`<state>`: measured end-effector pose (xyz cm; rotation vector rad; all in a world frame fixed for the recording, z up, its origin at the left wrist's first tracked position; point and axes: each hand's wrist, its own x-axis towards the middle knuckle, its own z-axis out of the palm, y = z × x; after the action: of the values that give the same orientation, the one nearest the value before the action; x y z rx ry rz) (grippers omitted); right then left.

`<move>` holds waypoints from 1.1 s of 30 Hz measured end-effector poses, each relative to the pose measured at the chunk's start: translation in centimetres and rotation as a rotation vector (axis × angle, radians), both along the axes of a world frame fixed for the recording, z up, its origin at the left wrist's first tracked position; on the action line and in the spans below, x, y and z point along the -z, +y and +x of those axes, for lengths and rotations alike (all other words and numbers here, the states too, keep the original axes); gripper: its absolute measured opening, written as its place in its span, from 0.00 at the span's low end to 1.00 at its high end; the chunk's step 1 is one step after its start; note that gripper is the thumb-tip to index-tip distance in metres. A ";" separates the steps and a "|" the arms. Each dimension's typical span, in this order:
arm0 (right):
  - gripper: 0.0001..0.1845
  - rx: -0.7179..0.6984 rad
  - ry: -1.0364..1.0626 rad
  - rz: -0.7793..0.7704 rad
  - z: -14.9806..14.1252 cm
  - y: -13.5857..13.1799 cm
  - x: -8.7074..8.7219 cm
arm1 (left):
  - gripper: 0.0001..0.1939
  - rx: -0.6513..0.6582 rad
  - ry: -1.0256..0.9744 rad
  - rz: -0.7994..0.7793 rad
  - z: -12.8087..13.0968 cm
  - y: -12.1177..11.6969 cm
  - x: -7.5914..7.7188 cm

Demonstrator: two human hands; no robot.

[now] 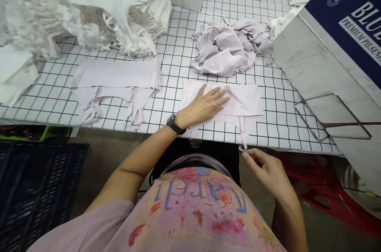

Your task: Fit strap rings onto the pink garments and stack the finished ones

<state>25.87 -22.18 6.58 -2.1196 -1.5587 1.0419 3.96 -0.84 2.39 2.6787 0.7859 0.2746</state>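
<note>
My left hand [205, 104] lies flat with fingers spread on a pale lilac strappy top [247, 99], which is laid out near the table's front edge. One strap [242, 127] of it runs toward me, over the edge. Just past that edge my right hand [269, 168] is closed in a pinch at the strap's end. To the left lies a stack of similar lilac tops [119, 73], their straps pointing toward me. Behind my left hand sits a crumpled heap of lilac fabric pieces [228, 47].
Large piles of white garments [98, 6] fill the back left of the grid-patterned table [174, 65]. A cardboard box [324, 57] with a bent wire frame [336, 117] stands at right. Below are a dark crate [38, 180] and a red plastic stool [330, 196].
</note>
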 end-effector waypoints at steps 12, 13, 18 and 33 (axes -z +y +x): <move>0.25 -0.207 0.522 0.047 -12.4 4.3 10.7 | 0.26 -0.138 0.012 0.128 -6.6 -1.0 -0.1; 0.22 -0.246 0.559 0.062 -12.8 4.5 10.5 | 0.27 -0.096 0.033 0.125 -6.6 -1.4 0.1; 0.19 -0.399 0.536 0.077 -11.2 2.8 6.8 | 0.29 -0.071 0.087 0.143 -6.8 -2.4 1.3; 0.16 -0.194 0.385 -0.057 -1.8 -5.8 -3.7 | 0.29 -0.121 0.023 0.130 -6.6 -2.3 2.0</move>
<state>24.07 -28.01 10.24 -1.6924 -1.5733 1.4731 -2.65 -3.12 0.41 2.7630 0.9707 0.3363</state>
